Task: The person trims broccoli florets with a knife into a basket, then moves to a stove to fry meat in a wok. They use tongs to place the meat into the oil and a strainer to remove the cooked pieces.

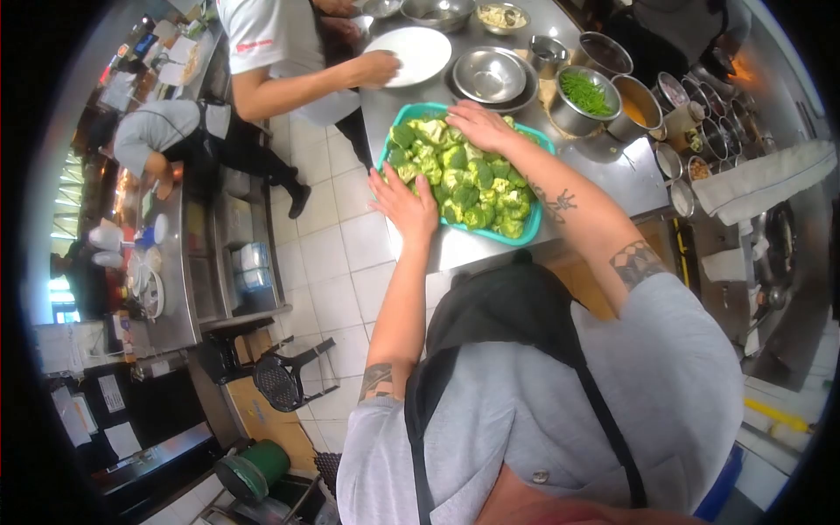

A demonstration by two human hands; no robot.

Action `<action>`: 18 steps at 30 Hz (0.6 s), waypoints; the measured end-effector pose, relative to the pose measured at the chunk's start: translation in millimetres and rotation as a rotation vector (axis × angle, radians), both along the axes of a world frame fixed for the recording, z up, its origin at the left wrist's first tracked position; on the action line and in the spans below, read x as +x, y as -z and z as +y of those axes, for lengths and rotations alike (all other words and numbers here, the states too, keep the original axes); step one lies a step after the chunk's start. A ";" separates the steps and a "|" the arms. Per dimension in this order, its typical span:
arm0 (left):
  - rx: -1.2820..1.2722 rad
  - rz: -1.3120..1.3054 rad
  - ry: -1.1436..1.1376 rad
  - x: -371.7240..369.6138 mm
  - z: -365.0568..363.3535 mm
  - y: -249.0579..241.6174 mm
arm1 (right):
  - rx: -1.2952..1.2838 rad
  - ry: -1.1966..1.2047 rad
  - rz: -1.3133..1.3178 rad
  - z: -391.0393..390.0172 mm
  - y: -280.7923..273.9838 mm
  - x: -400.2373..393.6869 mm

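A teal plastic basket [531, 229] heaped with cut broccoli florets [468, 179] stands on the steel counter in front of me. My left hand [407, 199] rests at the basket's near left side, fingers stretched out along the rim and the florets there. Across the top of the heap lies my right hand [479, 125], flat with its fingers extended, over the far edge of the broccoli. Neither hand is closed around anything. Part of the basket's far rim is hidden under my right hand and forearm.
A co-worker's hand [378, 68] holds a white plate [418, 58] at the counter's far left. Behind the basket are stacked metal bowls [490, 74]. To the right stand a pot of chopped greens [584, 94] and a pot of orange liquid [636, 103]. Another person [188, 131] bends over the left counter.
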State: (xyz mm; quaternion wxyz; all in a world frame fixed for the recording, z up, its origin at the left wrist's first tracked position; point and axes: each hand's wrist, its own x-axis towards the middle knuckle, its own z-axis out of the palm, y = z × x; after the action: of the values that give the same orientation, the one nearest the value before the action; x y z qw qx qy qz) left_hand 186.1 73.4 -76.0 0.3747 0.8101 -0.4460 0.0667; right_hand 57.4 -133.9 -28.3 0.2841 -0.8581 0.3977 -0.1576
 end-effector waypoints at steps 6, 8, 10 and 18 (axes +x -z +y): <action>-0.072 0.259 0.132 23.6 -1.6 2.2 | -0.033 0.086 0.027 -2.1 3.4 -16.0; -0.161 0.287 0.173 41.3 14.6 9.7 | -0.265 0.155 -0.045 15.7 -19.0 -42.4; -0.290 0.329 0.200 46.9 58.6 8.6 | -0.352 0.135 -0.101 54.6 -43.7 -79.8; 0.313 0.581 0.213 12.5 238.2 97.9 | 0.610 -0.732 0.511 109.5 -143.9 57.7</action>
State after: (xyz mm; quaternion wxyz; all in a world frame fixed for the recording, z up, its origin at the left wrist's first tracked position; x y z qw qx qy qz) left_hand 198.6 311.6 -174.0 0.3621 0.7918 -0.4073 -0.2756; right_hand 115.1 -24.4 115.6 0.4510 -0.8300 0.1568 0.2882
